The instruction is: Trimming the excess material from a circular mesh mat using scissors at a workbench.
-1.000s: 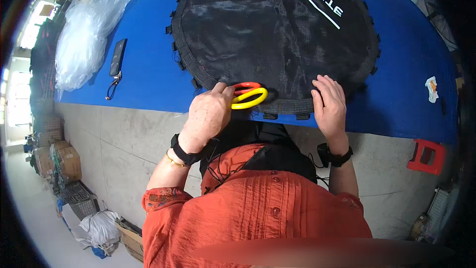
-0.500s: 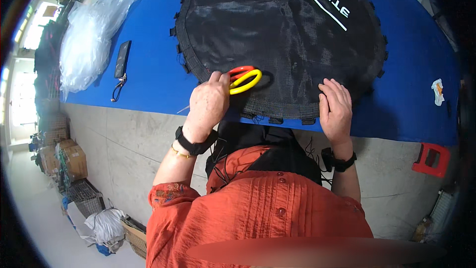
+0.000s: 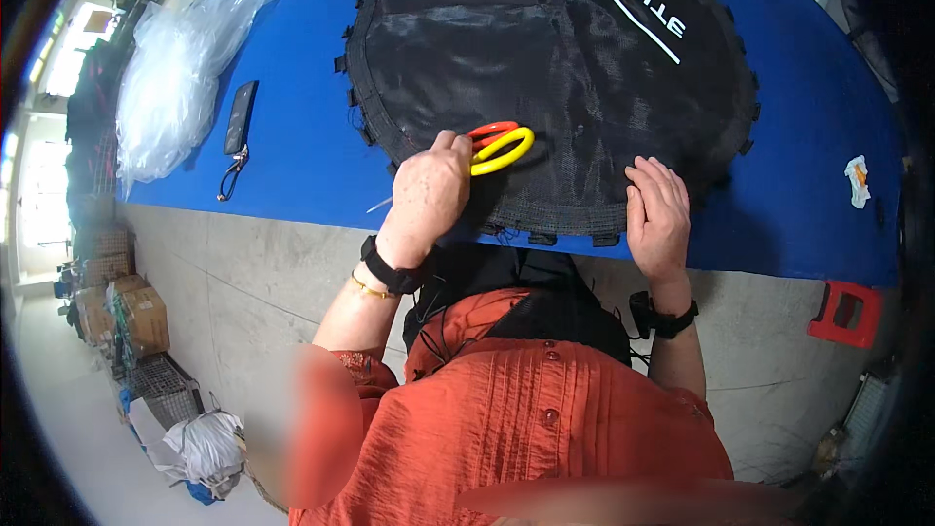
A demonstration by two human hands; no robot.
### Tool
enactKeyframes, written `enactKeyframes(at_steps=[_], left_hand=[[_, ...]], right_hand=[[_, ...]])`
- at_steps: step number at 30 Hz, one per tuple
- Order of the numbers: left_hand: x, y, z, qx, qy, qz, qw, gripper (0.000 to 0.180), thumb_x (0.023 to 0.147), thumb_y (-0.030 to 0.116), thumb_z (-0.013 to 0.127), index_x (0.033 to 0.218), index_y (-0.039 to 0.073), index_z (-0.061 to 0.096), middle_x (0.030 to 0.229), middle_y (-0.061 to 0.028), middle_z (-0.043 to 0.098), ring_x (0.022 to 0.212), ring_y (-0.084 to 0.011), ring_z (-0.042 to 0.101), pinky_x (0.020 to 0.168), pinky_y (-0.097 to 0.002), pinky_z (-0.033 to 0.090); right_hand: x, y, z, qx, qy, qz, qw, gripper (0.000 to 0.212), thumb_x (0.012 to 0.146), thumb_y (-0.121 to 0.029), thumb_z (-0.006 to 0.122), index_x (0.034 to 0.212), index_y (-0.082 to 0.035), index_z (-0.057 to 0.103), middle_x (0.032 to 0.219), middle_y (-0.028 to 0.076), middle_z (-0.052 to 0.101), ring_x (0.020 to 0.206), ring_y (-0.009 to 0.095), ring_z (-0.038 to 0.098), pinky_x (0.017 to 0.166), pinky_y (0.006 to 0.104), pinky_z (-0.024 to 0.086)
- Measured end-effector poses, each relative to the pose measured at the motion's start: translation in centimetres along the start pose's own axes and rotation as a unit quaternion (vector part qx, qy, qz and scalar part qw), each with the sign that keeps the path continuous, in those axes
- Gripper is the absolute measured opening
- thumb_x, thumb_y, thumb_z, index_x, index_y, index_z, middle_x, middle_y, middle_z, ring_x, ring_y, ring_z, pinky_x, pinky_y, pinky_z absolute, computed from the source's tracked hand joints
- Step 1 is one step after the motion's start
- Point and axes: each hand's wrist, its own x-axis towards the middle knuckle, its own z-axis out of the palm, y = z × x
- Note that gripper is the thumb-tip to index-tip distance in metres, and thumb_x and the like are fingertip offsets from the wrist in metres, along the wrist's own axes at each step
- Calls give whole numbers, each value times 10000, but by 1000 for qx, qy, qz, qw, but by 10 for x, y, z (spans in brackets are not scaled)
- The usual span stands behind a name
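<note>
A round black mesh mat (image 3: 506,58), like a trampoline mat, lies in front of me with short webbing tabs along its rim and white lettering at the upper right. My left hand (image 3: 429,193) is closed round a pair of scissors (image 3: 495,168). Their red and yellow handles stick out to the right, over the mat, and a thin metal tip shows at the left of the hand. Loose black threads hang from the mat's near edge. Flat on the near right edge rests my right hand (image 3: 660,217), its fingers stretched out and holding nothing.
The mat lies on a blue-covered table (image 3: 292,136). To the left are a clear plastic bag (image 3: 180,78) and a black phone (image 3: 240,117) with a strap. A small white wrapper (image 3: 857,182) lies at the right. A red stool (image 3: 845,314) stands on the floor beyond the table edge.
My left hand has shifted right and slightly farther over the mat, carrying the scissors. My right hand has stayed nearly in place.
</note>
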Motion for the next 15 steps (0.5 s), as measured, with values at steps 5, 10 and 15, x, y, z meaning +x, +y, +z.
enactKeyframes(at_steps=[5,10,15], left_hand=[[15,-3,-2,10,-44,-40,998,268,935,44,610,1187,51,702,1073,-137,716,846,-385,748,732,-461,616],[-1,7,-3,7,-63,-18,998,280,928,39,616,1197,42,693,1076,-133,715,845,-378,749,738,-460,615],[5,2,2,3,-39,-34,999,247,955,59,604,1186,45,689,1061,-131,708,836,-376,748,717,-463,610]], right_hand=[[-1,1,1,0,4,-3,1000,210,996,-56,654,1168,16,750,1282,182,738,1266,365,667,1159,515,462],[0,-1,1,4,8,2,1000,206,991,-56,664,1167,8,751,1284,179,737,1265,367,666,1155,513,468],[-2,0,2,3,12,-3,1000,213,988,-52,668,1176,6,748,1288,179,734,1272,368,662,1156,509,467]])
